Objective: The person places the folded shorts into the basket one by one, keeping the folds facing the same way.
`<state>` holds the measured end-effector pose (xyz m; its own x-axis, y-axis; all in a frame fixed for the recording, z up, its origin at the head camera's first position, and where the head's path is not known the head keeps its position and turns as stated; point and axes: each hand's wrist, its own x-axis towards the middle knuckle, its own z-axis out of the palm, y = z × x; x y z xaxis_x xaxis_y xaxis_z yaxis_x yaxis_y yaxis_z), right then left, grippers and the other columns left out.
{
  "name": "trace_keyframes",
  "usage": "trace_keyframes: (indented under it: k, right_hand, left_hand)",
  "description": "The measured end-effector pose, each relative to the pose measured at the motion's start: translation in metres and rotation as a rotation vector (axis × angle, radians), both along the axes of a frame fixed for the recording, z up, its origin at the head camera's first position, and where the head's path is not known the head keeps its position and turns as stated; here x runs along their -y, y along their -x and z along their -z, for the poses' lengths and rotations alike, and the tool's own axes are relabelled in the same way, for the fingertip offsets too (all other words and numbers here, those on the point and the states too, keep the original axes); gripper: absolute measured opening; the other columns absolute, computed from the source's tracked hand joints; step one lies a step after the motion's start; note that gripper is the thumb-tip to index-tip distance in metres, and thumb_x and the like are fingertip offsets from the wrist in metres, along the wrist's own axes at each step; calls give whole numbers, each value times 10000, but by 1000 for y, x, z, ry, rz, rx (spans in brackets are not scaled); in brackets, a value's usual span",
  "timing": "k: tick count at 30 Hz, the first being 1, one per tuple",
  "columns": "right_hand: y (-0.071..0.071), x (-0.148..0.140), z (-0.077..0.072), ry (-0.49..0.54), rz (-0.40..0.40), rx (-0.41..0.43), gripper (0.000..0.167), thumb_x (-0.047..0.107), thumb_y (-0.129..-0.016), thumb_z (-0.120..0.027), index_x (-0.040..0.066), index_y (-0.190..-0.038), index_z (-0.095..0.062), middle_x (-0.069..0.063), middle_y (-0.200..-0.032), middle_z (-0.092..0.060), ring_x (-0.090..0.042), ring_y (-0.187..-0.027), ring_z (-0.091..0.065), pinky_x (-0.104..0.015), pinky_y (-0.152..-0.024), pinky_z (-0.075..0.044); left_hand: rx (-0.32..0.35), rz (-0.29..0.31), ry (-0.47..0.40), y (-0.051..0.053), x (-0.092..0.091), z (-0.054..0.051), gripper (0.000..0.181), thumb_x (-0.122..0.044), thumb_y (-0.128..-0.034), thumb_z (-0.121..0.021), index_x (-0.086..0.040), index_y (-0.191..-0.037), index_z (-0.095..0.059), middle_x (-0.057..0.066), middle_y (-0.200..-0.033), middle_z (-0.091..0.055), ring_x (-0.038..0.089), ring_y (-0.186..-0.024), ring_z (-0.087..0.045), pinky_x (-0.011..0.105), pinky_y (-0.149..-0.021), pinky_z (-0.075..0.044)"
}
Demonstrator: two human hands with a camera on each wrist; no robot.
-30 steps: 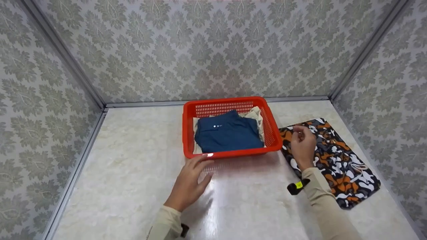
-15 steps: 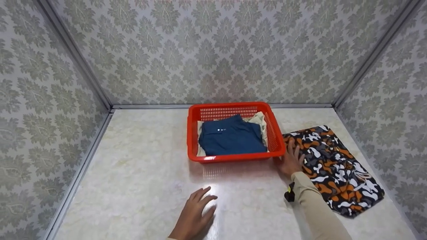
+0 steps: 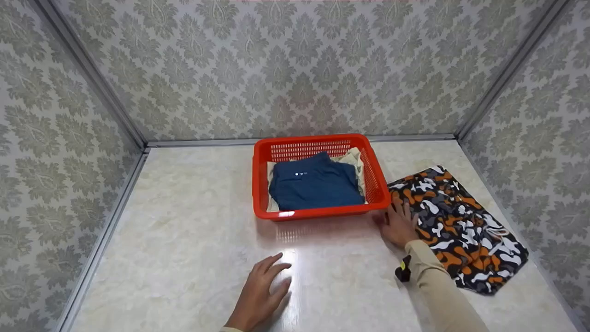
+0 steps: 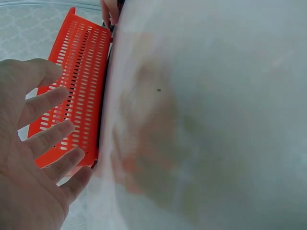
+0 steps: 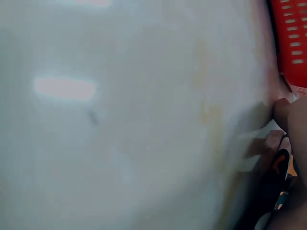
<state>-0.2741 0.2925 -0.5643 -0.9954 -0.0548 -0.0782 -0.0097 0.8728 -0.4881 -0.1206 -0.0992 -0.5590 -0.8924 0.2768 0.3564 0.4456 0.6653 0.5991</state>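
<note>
Orange, white, grey & black camo cloth (image 3: 454, 240) lies flat on the table (image 3: 193, 221), R side, as a longish panel. Long axis runs diag.: far-L end by the red basket (image 3: 322, 214), near-R end pointing away from it, toward the person's R. Key relation: the cloth's L edge vs. the R hand (image 3: 399, 226), which sits right at it, in the far half; thumb off the cloth on the basket side, other fingers laid over the cloth. So the cloth is to the R of & partly under that hand, most of it stretching R and back alongside the forearm. R hand is clearly nearer; L hand (image 3: 260, 293) is well apart from it.

R hand state: fingers fairly straight & spread, thumb apart from them, no pinch visible. R wrist view is mostly tabletop, so can't tell if any fingertip is under the hem. L hand: relaxed, fingers loosely spread, nothing in it, over the table on the near side of the basket, not touching it.

Basket holds a blue garment (image 3: 318, 189) w/ small white marks, on top of beige cloth (image 3: 355, 159). Its near-R corner is just beside the R hand; contact unclear. Pale cord (image 3: 498, 232) on the camo cloth, toward its near-R end, well away from the R hand.
</note>
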Motion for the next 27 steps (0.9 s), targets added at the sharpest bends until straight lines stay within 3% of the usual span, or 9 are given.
trace_keyframes:
  k: [3,9,14,18,20,23,25,27]
  right_hand:
    - [-6,1,-4,18,-4,9,668,272,-1019,-492,15,-1592,-263,-283,-1644,-109,-559,-1475,63,-770,-1079,93]
    - [-18,2,-3,35,11,-12,743,522,-1031,-491,69,-1587,-300,-251,-1631,-204,-564,-1472,-50,-779,-1076,73]
    - [-28,8,-4,57,50,-63,822,577,-984,-551,98,-1581,-251,-209,-1559,-364,-580,-1414,-208,-785,-1058,109]
    - [-29,14,-14,11,79,-33,894,620,-971,-528,107,-1619,-189,-245,-1542,-376,-660,-1370,-216,-791,-1040,136]
    - [-20,19,-20,-22,77,-11,854,611,-985,-496,99,-1615,-229,-282,-1518,-373,-676,-1343,-227,-804,-1046,72]
    - [-6,22,-27,-61,87,-21,701,516,-1009,-481,41,-1521,-422,-355,-1423,-373,-647,-1252,-301,-781,-1031,-152]
    - [2,20,-27,-76,97,-65,592,428,-1004,-505,-9,-1403,-541,-385,-1355,-360,-618,-1160,-346,-732,-958,-293]
    - [8,16,-26,-99,106,-120,515,347,-984,-535,-33,-1327,-588,-410,-1370,-325,-620,-1103,-380,-714,-903,-358]
  left_hand:
    - [-20,11,-7,1,-4,0,254,-234,-958,-704,-168,-1203,-702,102,-1380,-598,310,-1250,-549,551,-990,-464]
    - [31,24,-55,2,-12,1,265,-239,-959,-708,-183,-1218,-700,95,-1391,-593,273,-1257,-540,525,-992,-471]
    - [48,26,-67,0,-16,0,269,-211,-945,-716,-175,-1211,-703,98,-1384,-597,277,-1251,-541,526,-992,-467]
    - [52,35,-64,0,-19,-2,277,-219,-943,-719,-171,-1215,-704,99,-1386,-596,278,-1258,-537,520,-1002,-462]
    - [53,25,-59,-1,-17,-4,278,-227,-943,-720,-176,-1216,-704,98,-1386,-595,275,-1258,-536,520,-1003,-462]
    - [51,8,-55,-4,-14,-7,278,-228,-939,-725,-182,-1213,-707,101,-1380,-598,276,-1255,-538,525,-995,-466]
    - [53,-4,-54,-6,-12,-8,278,-226,-940,-725,-186,-1215,-707,102,-1379,-596,279,-1254,-538,531,-989,-468]
    - [61,-13,-57,-7,-10,-9,279,-222,-943,-724,-180,-1218,-707,106,-1385,-589,287,-1260,-532,539,-988,-468]
